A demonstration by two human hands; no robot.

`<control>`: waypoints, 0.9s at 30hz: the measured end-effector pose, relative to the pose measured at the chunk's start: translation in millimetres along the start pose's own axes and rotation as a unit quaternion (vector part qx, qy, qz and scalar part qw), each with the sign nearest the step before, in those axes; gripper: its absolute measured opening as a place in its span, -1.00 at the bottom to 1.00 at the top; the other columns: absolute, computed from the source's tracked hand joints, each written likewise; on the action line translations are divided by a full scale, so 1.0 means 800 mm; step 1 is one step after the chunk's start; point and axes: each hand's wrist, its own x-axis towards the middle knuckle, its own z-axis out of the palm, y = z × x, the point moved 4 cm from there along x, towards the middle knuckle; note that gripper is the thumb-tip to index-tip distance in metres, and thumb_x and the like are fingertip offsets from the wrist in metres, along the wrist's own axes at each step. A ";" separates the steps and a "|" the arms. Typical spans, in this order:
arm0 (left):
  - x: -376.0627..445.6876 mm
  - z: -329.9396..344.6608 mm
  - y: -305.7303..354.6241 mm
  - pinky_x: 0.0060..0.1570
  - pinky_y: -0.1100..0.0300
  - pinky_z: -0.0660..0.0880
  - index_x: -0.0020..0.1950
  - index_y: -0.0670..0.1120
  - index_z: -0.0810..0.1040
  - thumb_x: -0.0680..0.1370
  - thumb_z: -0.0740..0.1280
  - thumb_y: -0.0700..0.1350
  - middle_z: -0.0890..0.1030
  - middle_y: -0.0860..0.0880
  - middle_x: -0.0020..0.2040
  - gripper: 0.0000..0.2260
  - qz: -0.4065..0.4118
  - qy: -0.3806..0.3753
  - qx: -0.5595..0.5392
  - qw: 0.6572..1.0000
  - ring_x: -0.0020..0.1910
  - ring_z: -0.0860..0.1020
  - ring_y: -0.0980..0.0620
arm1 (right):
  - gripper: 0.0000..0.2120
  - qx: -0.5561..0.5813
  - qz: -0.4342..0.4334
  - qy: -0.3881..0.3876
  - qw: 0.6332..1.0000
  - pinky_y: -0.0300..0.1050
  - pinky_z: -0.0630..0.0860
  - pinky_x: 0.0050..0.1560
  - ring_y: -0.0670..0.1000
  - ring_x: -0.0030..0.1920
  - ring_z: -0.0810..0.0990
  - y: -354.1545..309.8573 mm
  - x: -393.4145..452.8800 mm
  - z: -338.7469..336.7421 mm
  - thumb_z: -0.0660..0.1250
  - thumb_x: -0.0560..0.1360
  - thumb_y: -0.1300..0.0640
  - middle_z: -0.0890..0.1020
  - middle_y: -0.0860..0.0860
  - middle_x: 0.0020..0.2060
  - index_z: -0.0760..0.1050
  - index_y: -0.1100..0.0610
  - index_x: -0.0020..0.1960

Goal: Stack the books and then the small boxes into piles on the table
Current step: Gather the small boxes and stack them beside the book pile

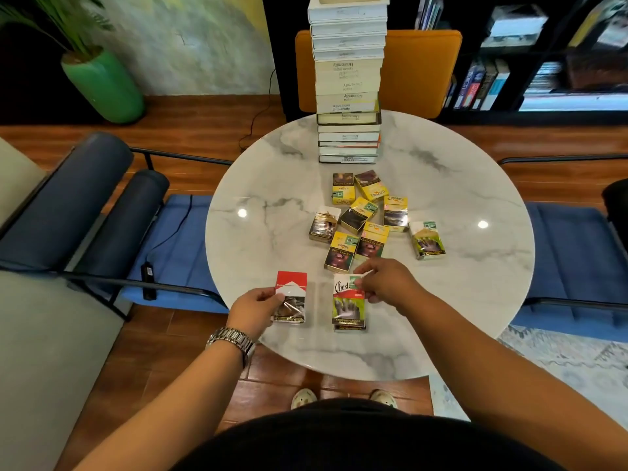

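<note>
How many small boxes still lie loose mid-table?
8: seven clustered mid-table, one apart to the right. Besides these, left hand holds one; right hand touches a small pile.

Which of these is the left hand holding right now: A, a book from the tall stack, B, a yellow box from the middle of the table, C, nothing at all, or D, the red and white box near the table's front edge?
D: the left hand grips the red and white box by its left side, near the front edge of the marble table.
</note>
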 end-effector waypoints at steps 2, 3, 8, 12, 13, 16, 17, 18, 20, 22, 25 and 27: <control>-0.009 0.009 0.010 -0.12 0.09 0.57 0.13 -0.08 0.61 0.52 0.37 -0.08 0.66 -0.08 -0.03 -0.79 0.009 -0.014 -0.010 1.000 -0.04 0.61 -0.05 | -0.84 -0.019 -0.003 0.005 1.000 0.03 0.62 -0.05 0.08 -0.12 0.65 0.005 0.005 0.003 0.45 0.45 0.22 0.65 0.11 -0.08 0.59 0.09 0.02; -0.013 0.014 0.014 -0.13 0.10 0.57 0.13 -0.08 0.61 0.52 0.36 -0.08 0.66 -0.07 -0.04 -0.80 0.013 -0.019 -0.013 1.000 -0.05 0.61 -0.04 | -0.83 -0.037 -0.010 0.012 0.999 0.04 0.64 -0.04 0.08 -0.09 0.65 0.008 0.007 0.003 0.47 0.44 0.20 0.65 0.11 -0.05 0.59 0.06 0.01; -0.027 0.042 0.038 -0.27 0.24 0.52 0.13 -0.05 0.63 0.52 0.37 -0.08 0.67 -0.04 -0.05 -0.79 0.034 -0.050 -0.030 0.998 -0.12 0.60 0.06 | -0.70 -0.060 -0.067 0.094 0.992 -0.03 0.61 -0.06 0.03 -0.11 0.63 0.007 -0.006 -0.012 0.40 0.49 -0.02 0.63 0.06 0.00 0.56 0.04 0.18; -0.034 0.069 0.056 -0.29 0.26 0.51 0.16 -0.03 0.63 0.51 0.37 -0.07 0.69 -0.03 -0.04 -0.76 0.045 -0.080 -0.017 0.996 -0.13 0.61 0.06 | -0.65 0.026 -0.040 0.007 0.999 -0.14 0.61 -0.28 0.00 -0.25 0.66 0.007 -0.028 -0.004 0.40 0.49 -0.04 0.67 0.06 -0.09 0.55 0.11 0.20; -0.036 0.076 0.059 -0.28 0.24 0.52 0.17 -0.04 0.63 0.51 0.37 -0.07 0.69 -0.04 -0.04 -0.76 0.048 -0.088 -0.010 0.995 -0.11 0.62 0.03 | -0.62 0.026 -0.036 -0.003 0.999 -0.13 0.62 -0.27 0.01 -0.26 0.67 0.008 -0.030 -0.001 0.43 0.47 -0.01 0.68 0.06 -0.11 0.54 0.12 0.23; -0.041 0.093 0.064 -0.20 0.16 0.59 0.18 -0.02 0.63 0.52 0.36 -0.07 0.70 -0.04 -0.05 -0.76 0.056 -0.104 0.012 0.993 -0.06 0.65 -0.02 | -0.56 0.018 -0.019 0.006 1.000 -0.08 0.65 -0.23 0.04 -0.28 0.69 0.015 -0.029 0.003 0.46 0.45 0.09 0.70 0.10 -0.09 0.51 0.12 0.30; -0.041 0.096 0.063 -0.14 0.12 0.62 0.18 -0.01 0.63 0.52 0.36 -0.06 0.70 -0.04 -0.05 -0.76 0.055 -0.106 0.027 0.992 -0.07 0.66 -0.03 | -0.55 0.013 -0.009 0.010 1.000 -0.07 0.65 -0.23 0.05 -0.30 0.69 0.018 -0.027 0.004 0.46 0.45 0.11 0.70 0.12 -0.07 0.50 0.13 0.31; -0.040 0.098 0.063 -0.09 0.07 0.63 0.19 0.00 0.63 0.52 0.36 -0.04 0.70 -0.03 -0.05 -0.75 0.055 -0.107 0.045 0.992 -0.08 0.66 -0.04 | -0.53 0.005 0.002 0.014 1.000 -0.07 0.66 -0.23 0.05 -0.30 0.69 0.022 -0.025 0.004 0.47 0.44 0.13 0.70 0.13 -0.05 0.49 0.12 0.33; -0.037 0.102 0.059 -0.04 0.01 0.63 0.21 0.01 0.61 0.52 0.35 -0.02 0.71 -0.04 -0.05 -0.72 0.053 -0.109 0.080 0.989 -0.11 0.67 -0.04 | -0.50 -0.020 0.012 0.019 1.000 -0.10 0.66 -0.27 0.03 -0.31 0.70 0.028 -0.022 0.007 0.47 0.44 0.13 0.69 0.12 -0.04 0.47 0.11 0.35; -0.034 0.104 0.056 -0.04 0.00 0.63 0.22 0.01 0.61 0.52 0.34 -0.01 0.70 -0.05 -0.04 -0.72 0.049 -0.114 0.102 0.987 -0.12 0.67 -0.03 | -0.47 -0.039 0.010 0.019 0.999 -0.13 0.64 -0.31 0.03 -0.32 0.70 0.031 -0.020 0.011 0.47 0.43 0.12 0.69 0.10 -0.02 0.45 0.11 0.36; -0.030 0.103 0.057 -0.03 0.04 0.63 0.25 -0.01 0.58 0.52 0.34 0.05 0.69 -0.05 0.02 -0.67 0.044 -0.115 0.109 0.986 -0.14 0.65 -0.01 | -0.50 -0.050 0.004 0.027 0.998 -0.13 0.61 -0.32 0.02 -0.26 0.68 0.032 -0.016 0.001 0.45 0.44 0.00 0.66 0.08 0.02 0.45 0.07 0.33; -0.024 0.094 0.059 -0.01 0.03 0.61 0.25 -0.04 0.58 0.52 0.32 0.12 0.68 -0.09 0.06 -0.62 0.047 -0.094 0.108 0.989 -0.09 0.64 -0.04 | -0.55 -0.067 -0.023 0.071 0.995 -0.08 0.59 -0.12 0.06 -0.13 0.65 0.031 -0.008 -0.023 0.38 0.47 -0.12 0.64 0.07 0.05 0.49 0.05 0.29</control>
